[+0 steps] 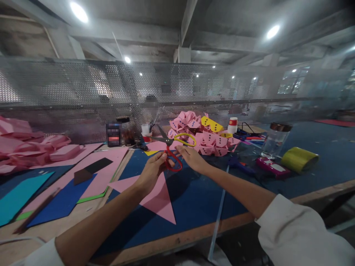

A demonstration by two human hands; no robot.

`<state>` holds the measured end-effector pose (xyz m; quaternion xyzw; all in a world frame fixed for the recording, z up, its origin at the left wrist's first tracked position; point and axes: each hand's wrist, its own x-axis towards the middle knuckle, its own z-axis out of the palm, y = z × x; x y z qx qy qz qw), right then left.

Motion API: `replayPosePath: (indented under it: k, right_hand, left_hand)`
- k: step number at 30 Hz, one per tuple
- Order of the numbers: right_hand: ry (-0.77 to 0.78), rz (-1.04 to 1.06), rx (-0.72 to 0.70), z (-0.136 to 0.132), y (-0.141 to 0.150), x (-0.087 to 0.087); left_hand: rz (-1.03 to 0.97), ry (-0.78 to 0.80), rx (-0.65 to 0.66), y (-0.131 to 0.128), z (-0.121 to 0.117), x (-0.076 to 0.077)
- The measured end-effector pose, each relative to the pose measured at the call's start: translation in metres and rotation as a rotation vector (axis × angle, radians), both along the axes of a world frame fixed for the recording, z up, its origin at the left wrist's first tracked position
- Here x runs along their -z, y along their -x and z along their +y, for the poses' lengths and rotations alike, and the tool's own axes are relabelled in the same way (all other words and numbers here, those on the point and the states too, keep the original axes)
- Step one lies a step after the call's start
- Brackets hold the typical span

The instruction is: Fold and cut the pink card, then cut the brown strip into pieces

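In front of me a pair of scissors is held up over the table with its blades spread, one handle loop red and the other yellow. My left hand is closed on the red loop. At the yellow loop, my right hand has its fingers bent around the near side, partly hidden. Beneath my left hand and forearm lies a folded pink sheet with pointed corners, on the dark blue tabletop mat.
Pink dotted paper pieces are heaped behind the hands. Rightward are a blue glue gun, glass jar, magenta device and yellow tape roll. Leftward lie coloured sheets, pink strips and a phone. A perforated panel stands behind.
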<state>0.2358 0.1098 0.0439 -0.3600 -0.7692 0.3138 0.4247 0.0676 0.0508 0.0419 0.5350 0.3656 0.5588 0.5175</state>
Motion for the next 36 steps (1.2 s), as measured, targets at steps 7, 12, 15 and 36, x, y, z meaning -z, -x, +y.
replayPosePath:
  k: [7, 12, 15, 36]
  right_hand:
    - [0.228, 0.377, -0.036, -0.004, 0.004, 0.0]
    - [0.209, 0.354, -0.023, -0.001, 0.002, 0.002]
    - [0.183, 0.331, -0.066, -0.001, 0.003, 0.003]
    - [0.144, 0.515, -0.04, 0.009, -0.01, -0.014]
  left_hand:
    - [0.058, 0.003, 0.112, -0.009, -0.009, 0.001]
    - [0.076, -0.007, 0.14, -0.012, -0.012, 0.004]
    - [0.078, -0.013, 0.143, -0.012, -0.012, 0.006]
    - [0.606, -0.152, 0.063, 0.022, -0.013, -0.008]
